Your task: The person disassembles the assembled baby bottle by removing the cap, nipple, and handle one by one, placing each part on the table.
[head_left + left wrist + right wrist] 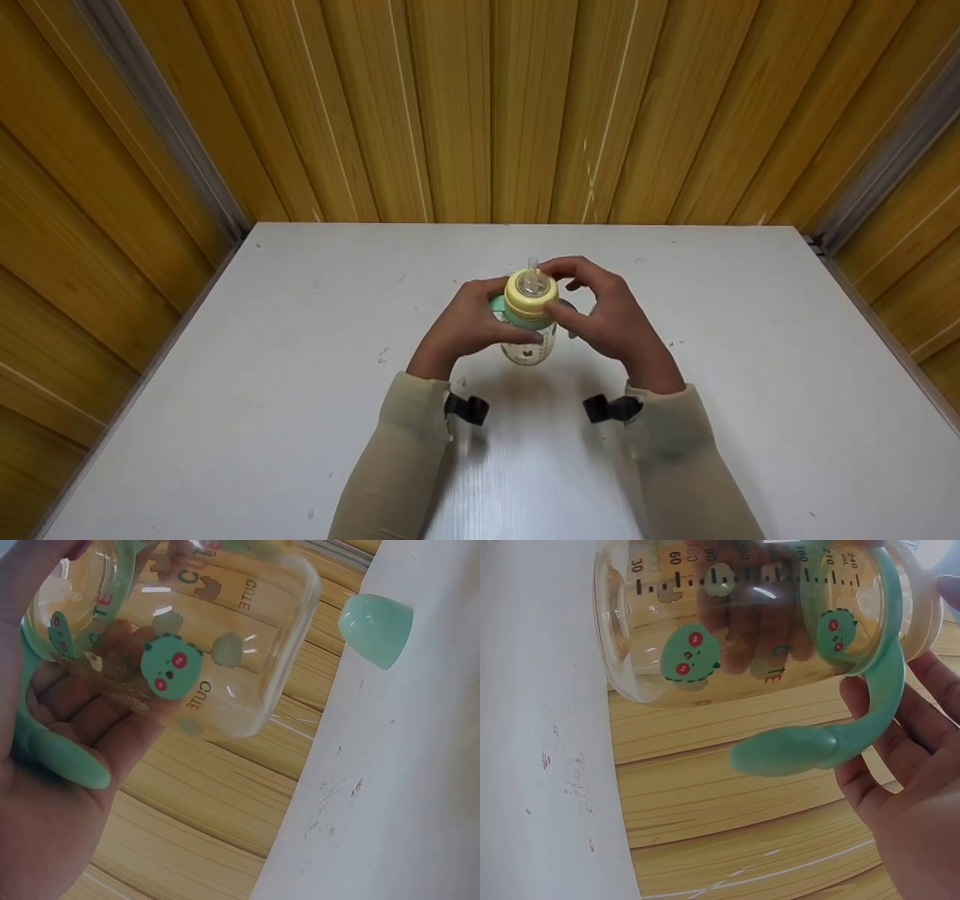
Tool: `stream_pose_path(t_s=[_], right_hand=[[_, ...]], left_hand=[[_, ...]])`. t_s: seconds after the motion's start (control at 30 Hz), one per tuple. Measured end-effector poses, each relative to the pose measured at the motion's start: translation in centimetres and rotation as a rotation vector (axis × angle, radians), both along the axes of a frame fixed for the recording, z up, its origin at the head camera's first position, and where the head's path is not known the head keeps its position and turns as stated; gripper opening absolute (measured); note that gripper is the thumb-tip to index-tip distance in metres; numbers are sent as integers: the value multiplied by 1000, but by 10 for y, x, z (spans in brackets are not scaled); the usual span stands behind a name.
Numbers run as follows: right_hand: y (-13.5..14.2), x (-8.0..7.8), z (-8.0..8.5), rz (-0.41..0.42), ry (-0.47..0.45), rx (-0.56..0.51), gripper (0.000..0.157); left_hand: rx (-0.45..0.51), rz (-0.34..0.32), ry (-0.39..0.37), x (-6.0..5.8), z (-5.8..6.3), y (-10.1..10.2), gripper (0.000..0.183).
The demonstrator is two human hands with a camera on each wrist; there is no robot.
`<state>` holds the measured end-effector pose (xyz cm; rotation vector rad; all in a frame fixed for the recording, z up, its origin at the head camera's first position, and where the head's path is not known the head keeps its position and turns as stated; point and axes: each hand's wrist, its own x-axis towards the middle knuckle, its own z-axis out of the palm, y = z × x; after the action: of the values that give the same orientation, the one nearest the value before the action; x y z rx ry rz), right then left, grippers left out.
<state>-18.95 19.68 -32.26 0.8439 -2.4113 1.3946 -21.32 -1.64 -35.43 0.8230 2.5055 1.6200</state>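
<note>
Both hands hold a clear baby bottle [527,352] above the white table, with its top up. My left hand [466,322] grips the bottle body, the thumb across its front. Fingers and thumb of my right hand [613,319] pinch the yellow collar [525,306] at the top. A clear teat [533,281] stands up from that collar. Green handles stick out at the sides, one handle [795,750] below the right palm in the right wrist view. Green cartoon faces and measuring marks cover the bottle. A pale green cap [377,628] stands on the table in the left wrist view.
The white table [300,420] reaches back to a yellow wood-patterned wall [450,112]. Similar panels rise on the left and right. Each wrist carries a small black camera, such as the left camera [470,409].
</note>
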Motion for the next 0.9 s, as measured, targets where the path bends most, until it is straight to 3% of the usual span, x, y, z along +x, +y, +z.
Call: stream_pose_path(t_s=[0.3,0.9], right_hand=[[-3,2,1,-97,63,30,40],[-15,2,-4,-215,64,-11,51]], left_hand=[[-3,55,-21,0,1,1,65],[-1,117,-43,0,0,3,64]])
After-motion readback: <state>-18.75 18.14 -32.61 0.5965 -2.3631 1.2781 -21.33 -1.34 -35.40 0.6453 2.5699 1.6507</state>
